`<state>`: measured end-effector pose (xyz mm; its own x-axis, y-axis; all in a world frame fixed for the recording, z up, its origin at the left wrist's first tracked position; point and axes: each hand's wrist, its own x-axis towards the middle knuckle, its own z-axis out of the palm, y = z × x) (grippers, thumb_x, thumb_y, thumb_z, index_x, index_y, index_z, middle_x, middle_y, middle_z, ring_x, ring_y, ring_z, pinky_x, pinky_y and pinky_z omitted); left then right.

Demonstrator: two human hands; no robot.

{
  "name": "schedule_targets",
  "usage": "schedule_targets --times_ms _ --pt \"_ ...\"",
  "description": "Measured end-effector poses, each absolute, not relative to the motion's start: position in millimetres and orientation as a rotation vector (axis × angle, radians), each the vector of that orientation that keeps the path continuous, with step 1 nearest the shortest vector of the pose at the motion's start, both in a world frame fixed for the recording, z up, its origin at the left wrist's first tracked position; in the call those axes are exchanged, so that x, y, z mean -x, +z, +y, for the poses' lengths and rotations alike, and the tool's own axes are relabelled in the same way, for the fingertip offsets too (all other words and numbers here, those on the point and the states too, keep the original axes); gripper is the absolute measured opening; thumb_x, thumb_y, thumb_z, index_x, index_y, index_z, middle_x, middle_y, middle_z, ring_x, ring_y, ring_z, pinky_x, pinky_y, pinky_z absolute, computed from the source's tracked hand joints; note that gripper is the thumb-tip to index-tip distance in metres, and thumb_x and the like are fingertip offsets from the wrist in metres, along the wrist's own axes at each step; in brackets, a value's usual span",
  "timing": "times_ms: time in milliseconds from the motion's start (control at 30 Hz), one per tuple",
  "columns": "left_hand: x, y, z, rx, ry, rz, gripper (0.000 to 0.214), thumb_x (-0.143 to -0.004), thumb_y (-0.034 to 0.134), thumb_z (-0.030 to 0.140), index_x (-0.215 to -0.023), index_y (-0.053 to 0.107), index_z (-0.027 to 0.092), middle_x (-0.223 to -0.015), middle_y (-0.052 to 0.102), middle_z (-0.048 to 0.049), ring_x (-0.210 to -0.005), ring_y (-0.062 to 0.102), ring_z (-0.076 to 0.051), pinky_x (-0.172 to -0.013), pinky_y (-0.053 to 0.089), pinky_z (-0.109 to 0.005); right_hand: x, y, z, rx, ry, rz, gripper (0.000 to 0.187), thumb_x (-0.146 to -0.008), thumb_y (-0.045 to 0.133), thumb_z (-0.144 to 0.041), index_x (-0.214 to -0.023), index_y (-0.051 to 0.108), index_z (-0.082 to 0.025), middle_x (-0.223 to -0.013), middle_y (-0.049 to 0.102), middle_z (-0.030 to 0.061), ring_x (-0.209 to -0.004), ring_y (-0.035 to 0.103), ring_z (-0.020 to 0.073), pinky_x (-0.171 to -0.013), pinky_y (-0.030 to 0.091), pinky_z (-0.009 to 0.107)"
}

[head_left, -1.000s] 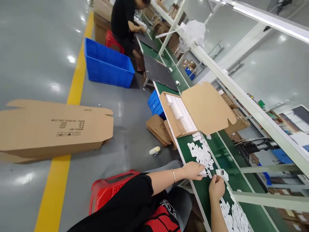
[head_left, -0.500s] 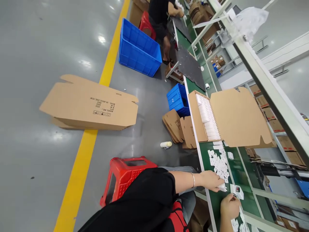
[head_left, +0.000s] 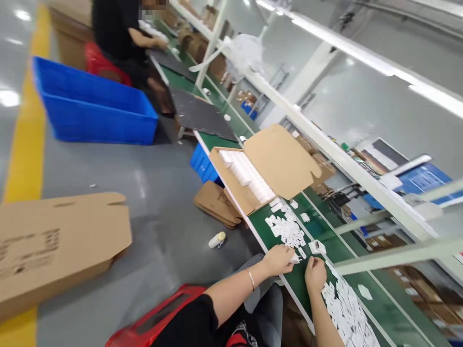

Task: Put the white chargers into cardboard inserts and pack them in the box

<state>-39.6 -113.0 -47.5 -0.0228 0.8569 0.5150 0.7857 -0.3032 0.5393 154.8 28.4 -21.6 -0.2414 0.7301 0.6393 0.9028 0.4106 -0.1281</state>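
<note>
My left hand rests on the green belt, fingers closed on a small white piece at the near edge of a heap of small white pieces. Just to the right, my right hand is curled, fingertips pinching something tiny below a small white part with a dark spot. Another heap of white pieces spreads beside my right forearm. An open cardboard box filled with rows of white items stands further up the belt.
A person in black works at the far end of the belt beside a red stool. A large blue crate, a flattened carton, folded cardboard and a small white bottle lie on the floor. A red stool is under me.
The view has swung sideways and up. My hands stay at the same spot on the belt, the left on a white piece, the right next to the small white part.
</note>
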Motion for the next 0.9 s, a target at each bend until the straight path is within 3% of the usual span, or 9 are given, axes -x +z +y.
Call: schedule_targets --times_ms 300,500,900 --pt "29 -63 -131 -2.093 1.199 1.872 0.02 -0.083 0.057 0.012 -0.1 0.051 0.021 -0.104 0.067 -0.0099 -0.1 0.066 -0.029 -0.087 0.056 -0.041 -165 -39 16 1.284 -0.218 -2.005 0.069 -0.101 0.027 -0.078 -0.097 0.063 -0.019 -0.07 0.058 0.0053 -0.07 0.062 0.029 -0.067 0.047 0.039" --pt "31 -74 -141 -2.026 1.378 1.7 0.029 -0.081 0.052 0.005 -0.104 0.054 0.022 -0.104 0.067 -0.0069 -0.097 0.066 -0.026 -0.086 0.056 -0.04 -166 -49 4 1.225 -0.137 -1.958 0.062 -0.105 0.031 -0.072 -0.103 0.063 -0.02 -0.076 0.059 0.0044 -0.071 0.062 0.0264 -0.067 0.05 0.04" --pt "50 -63 -151 -1.926 1.153 1.561 0.025 -0.097 0.048 0.021 -0.117 0.063 0.025 -0.112 0.069 -0.0109 -0.102 0.07 -0.027 -0.086 0.06 -0.039 -176 -71 -2 1.335 0.103 -1.754 0.035 -0.107 0.043 -0.051 -0.106 0.059 -0.02 -0.083 0.059 0.0052 -0.077 0.061 0.0246 -0.069 0.051 0.037"
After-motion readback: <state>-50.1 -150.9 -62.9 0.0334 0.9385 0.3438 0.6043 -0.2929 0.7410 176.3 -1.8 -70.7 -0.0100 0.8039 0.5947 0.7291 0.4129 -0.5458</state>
